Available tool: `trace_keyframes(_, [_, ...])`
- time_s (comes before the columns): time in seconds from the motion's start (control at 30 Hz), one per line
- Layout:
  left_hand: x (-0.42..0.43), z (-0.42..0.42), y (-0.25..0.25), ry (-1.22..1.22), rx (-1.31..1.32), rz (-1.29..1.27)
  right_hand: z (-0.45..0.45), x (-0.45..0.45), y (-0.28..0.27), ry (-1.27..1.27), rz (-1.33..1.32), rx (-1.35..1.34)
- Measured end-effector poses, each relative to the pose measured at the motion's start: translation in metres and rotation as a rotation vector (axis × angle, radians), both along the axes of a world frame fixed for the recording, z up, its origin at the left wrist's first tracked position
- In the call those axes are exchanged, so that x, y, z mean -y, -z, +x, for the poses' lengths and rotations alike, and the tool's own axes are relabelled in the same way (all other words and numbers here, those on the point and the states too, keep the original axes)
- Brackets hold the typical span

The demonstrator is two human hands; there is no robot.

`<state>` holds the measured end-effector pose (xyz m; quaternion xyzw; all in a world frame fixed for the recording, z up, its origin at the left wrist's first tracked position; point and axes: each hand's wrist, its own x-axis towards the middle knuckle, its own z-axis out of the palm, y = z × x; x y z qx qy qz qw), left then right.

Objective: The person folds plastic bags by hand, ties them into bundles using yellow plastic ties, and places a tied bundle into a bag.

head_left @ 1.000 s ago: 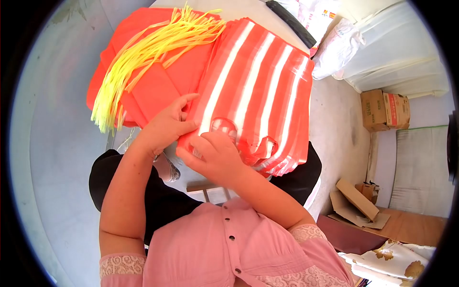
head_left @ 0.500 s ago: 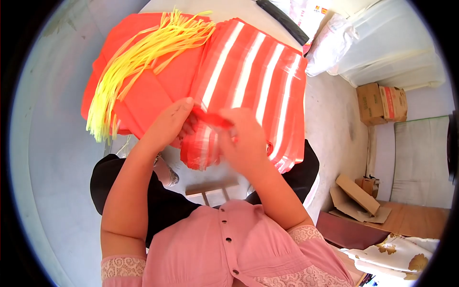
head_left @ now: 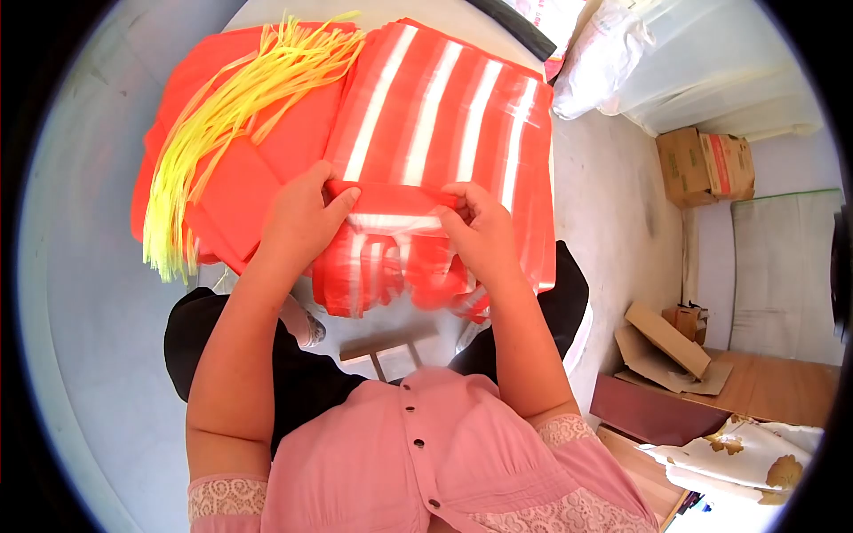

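Note:
My left hand (head_left: 306,211) pinches the left end of a folded red-orange fabric piece (head_left: 398,199) that has a white stripe along its lower side. At its right end, the thumb and fingers of my right hand (head_left: 484,233) are closed on the same piece, which is stretched flat between both hands. Beneath it lies a stack of red-orange fabric with white stripes (head_left: 442,111), its near edge hanging loosely towards my lap. To the left is plain red-orange fabric (head_left: 302,151), with a bundle of thin yellow strips (head_left: 222,124) lying across it.
A black roll (head_left: 515,27) and a white plastic bag (head_left: 604,62) are at the far right. Cardboard boxes (head_left: 702,169) stand by the right wall, with flattened cardboard (head_left: 666,355) lower down. A wooden stool (head_left: 386,345) shows below the fabric.
My right hand has moved right, away from my left, and the fabric bunched between them is now spread flat. The view has shifted slightly.

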<state>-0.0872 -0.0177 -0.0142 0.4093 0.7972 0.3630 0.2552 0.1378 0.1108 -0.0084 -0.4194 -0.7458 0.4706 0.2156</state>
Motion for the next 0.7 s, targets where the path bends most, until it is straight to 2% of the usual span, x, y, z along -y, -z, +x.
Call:
trace_keyframes(0.1, [-0.004,0.004,0.005,-0.019,-0.139,0.073,0.004,-0.005,0.002,-0.015,-0.008,0.06])
trace_keyframes(0.33, [-0.01,0.007,0.004,0.017,-0.364,0.028,0.005,-0.007,0.001,-0.057,0.028,0.239])
trace_keyframes(0.43, [-0.013,0.011,-0.002,0.037,-0.472,0.037,0.006,-0.008,0.013,-0.072,0.202,0.153])
trace_keyframes(0.5, [-0.014,0.014,-0.003,0.071,-0.574,0.124,0.006,-0.007,0.012,-0.062,0.177,0.138])
trace_keyframes(0.6, [-0.019,0.021,0.001,0.333,-0.578,0.394,0.005,-0.006,0.012,-0.06,0.153,0.137])
trace_keyframes(0.7, [-0.021,0.038,0.006,0.563,-0.381,0.482,0.005,-0.005,0.01,-0.053,0.123,0.137])
